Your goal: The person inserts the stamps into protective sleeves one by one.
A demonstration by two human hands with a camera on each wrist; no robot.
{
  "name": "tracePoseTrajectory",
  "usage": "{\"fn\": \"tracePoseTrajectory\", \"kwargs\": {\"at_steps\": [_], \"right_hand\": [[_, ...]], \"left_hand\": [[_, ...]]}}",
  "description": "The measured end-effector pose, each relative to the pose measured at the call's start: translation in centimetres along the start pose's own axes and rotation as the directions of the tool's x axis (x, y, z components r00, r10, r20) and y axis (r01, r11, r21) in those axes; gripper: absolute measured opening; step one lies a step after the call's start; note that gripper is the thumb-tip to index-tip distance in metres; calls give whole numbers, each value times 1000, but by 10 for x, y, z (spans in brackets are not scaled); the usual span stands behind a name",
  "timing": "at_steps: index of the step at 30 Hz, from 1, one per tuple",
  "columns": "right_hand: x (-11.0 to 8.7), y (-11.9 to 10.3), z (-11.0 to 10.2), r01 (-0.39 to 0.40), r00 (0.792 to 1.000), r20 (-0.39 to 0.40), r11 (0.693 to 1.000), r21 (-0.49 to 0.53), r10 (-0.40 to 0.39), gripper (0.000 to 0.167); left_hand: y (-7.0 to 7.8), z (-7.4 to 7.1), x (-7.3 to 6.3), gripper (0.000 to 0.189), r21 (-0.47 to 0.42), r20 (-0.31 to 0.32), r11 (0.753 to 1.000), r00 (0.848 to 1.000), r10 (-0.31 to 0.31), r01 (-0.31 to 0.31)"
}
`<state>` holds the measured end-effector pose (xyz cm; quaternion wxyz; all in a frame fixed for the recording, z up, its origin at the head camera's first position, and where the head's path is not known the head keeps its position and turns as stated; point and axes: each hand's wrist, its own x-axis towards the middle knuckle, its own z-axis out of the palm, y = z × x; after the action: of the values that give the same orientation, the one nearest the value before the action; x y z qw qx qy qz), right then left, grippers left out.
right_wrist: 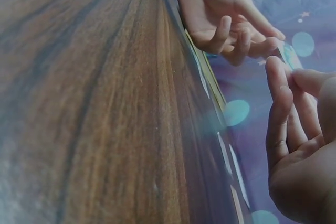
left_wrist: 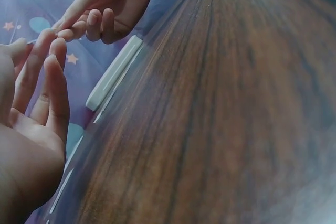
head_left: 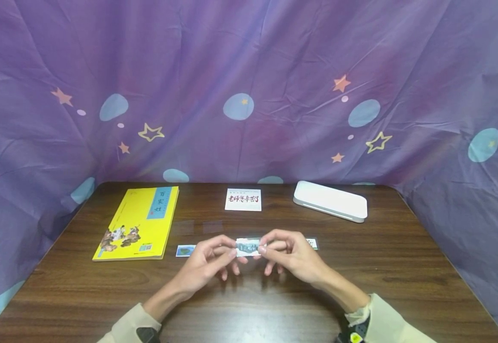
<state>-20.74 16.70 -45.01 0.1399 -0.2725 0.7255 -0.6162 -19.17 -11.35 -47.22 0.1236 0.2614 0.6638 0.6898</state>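
Both hands hold a small stamp point(head_left: 247, 247) between them, above the middle of the table in the head view. It has a grey-blue picture and a white border. My left hand point(head_left: 210, 258) pinches its left edge with thumb and forefinger, while my right hand point(head_left: 293, 255) pinches the right edge the same way. The other fingers of each hand hang loosely below. Just left of the left hand lies a blue stamp point(head_left: 184, 250) with a green shape on it. Partly behind the right hand, another small printed piece point(head_left: 312, 243) shows only its right end.
A yellow book point(head_left: 142, 226) lies at the left of the wooden table point(head_left: 249, 305). Two clear film pieces point(head_left: 213, 226) lie behind the hands. Farther back are a white card point(head_left: 243, 199) with red writing and a white flat case point(head_left: 330, 201). A purple curtain point(head_left: 283, 62) surrounds the table.
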Motion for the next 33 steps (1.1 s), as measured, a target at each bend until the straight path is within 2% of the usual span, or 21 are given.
{"fn": "tracePoseTrajectory", "kwargs": {"at_steps": [6,19,24,27,31,33], "right_hand": [[0,0,0,0,1000,7,1000,2,0,19],[-1,-2,-2,5,1000,23,1000,-5,-4,18],[1,-2,-4,-15,1000,23,998,-56,17,20],[6,-1,-5,-26,1000,1,991,-129,27,24],[15,-3,-4,-1,1000,-30,963,-270,-7,28],[21,-4,-2,27,999,-29,938,-347,-40,24]], "left_hand": [[-1,0,0,20,-15,4,1000,1000,16,-16],[-1,1,-1,21,-7,11,1000,1000,-2,2],[2,-1,2,16,91,-29,996,999,-18,20],[5,-2,2,14,184,-62,981,997,-46,57],[7,-3,2,13,284,-75,953,994,-85,103],[8,-4,2,12,312,-84,943,992,-95,117]]}}
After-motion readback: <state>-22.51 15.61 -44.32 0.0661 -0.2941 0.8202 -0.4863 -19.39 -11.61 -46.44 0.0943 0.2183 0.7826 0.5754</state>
